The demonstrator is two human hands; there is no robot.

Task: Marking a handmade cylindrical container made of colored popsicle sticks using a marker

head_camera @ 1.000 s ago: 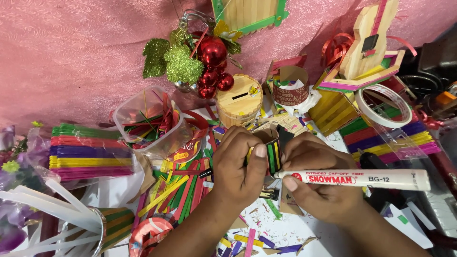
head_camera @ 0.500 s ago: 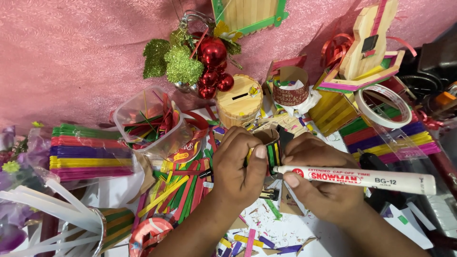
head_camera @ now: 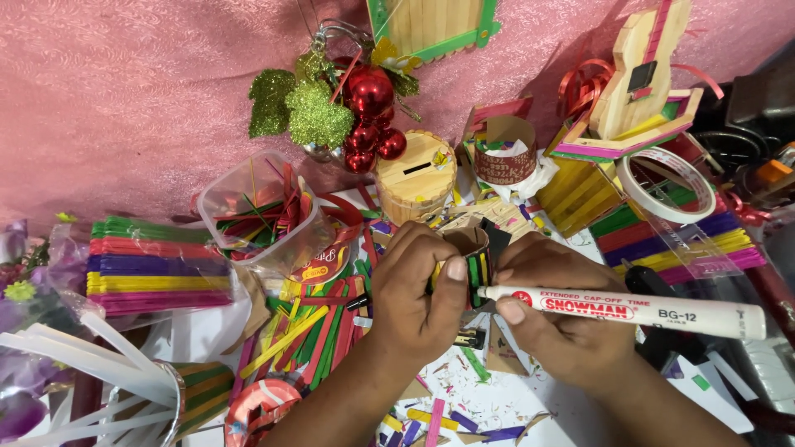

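Hands meet at the centre of the frame: the left hand [head_camera: 418, 290] is closed around a small cardboard ring [head_camera: 474, 258] covered with coloured sticks, and the right hand [head_camera: 555, 319] grips one white marker [head_camera: 621, 308] whose tip touches the ring. At upper centre hang four red baubles [head_camera: 370, 112] with two green glitter leaves [head_camera: 298, 112]. One clear tub [head_camera: 257, 211] of sticks stands at left, beside one stack of coloured sticks [head_camera: 153, 265]. One tape roll [head_camera: 667, 184] lies at right.

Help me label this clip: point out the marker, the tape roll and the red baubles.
white marker [head_camera: 629, 308], head view, mid-barrel.
tape roll [head_camera: 667, 184], head view, near rim.
red baubles [head_camera: 368, 91], head view, biggest ball.
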